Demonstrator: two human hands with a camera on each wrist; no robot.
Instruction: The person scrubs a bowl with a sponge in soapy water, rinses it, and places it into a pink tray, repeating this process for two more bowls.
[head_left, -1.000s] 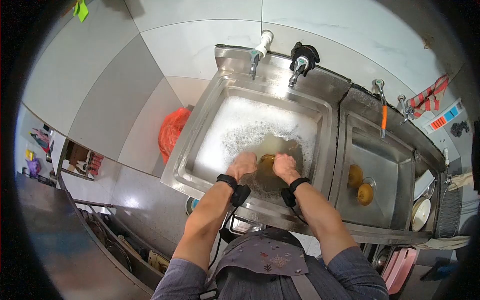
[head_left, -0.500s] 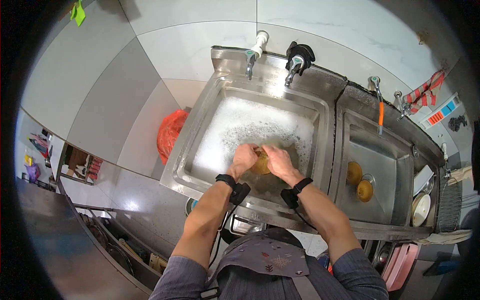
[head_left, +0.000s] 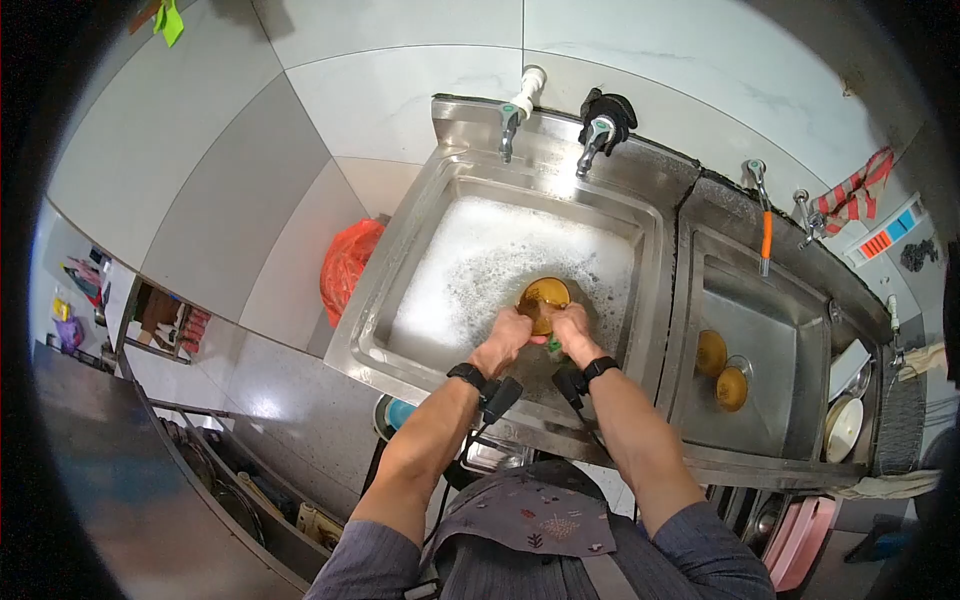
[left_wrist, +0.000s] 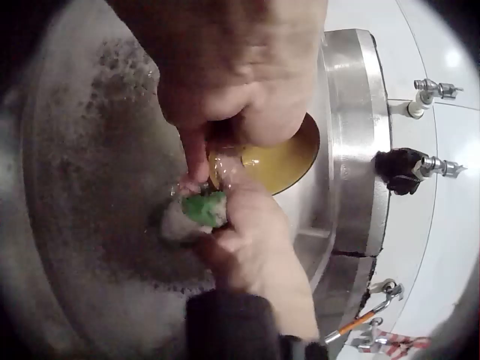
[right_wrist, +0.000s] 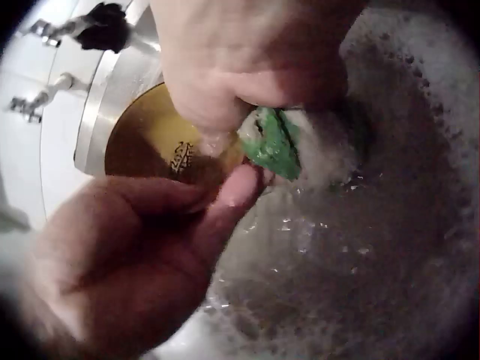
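Note:
An amber glass bowl (head_left: 546, 292) is held tilted over the soapy water of the left basin, with dark markings visible on it in the right wrist view. My left hand (head_left: 505, 338) grips its near rim, thumb and fingers pinching the edge. On the other side of the rim, my right hand (head_left: 573, 328) holds a wet green and white scrubbing cloth (right_wrist: 274, 146) against the bowl. That cloth (left_wrist: 204, 210) bunches out below the right fingers in the left wrist view. Part of the bowl is hidden behind both hands.
White suds float in the left steel basin (head_left: 655, 300). Two amber bowls (head_left: 731, 388) lie in the right basin (head_left: 770, 400). Taps (head_left: 597, 140) stand along the back, one with a black glove (head_left: 615, 105) over it. A red plastic bag (head_left: 350, 262) hangs left of the sink.
The bowl has come up from low in the water and tipped, moving away from the body. The green and white cloth now shows under the right hand.

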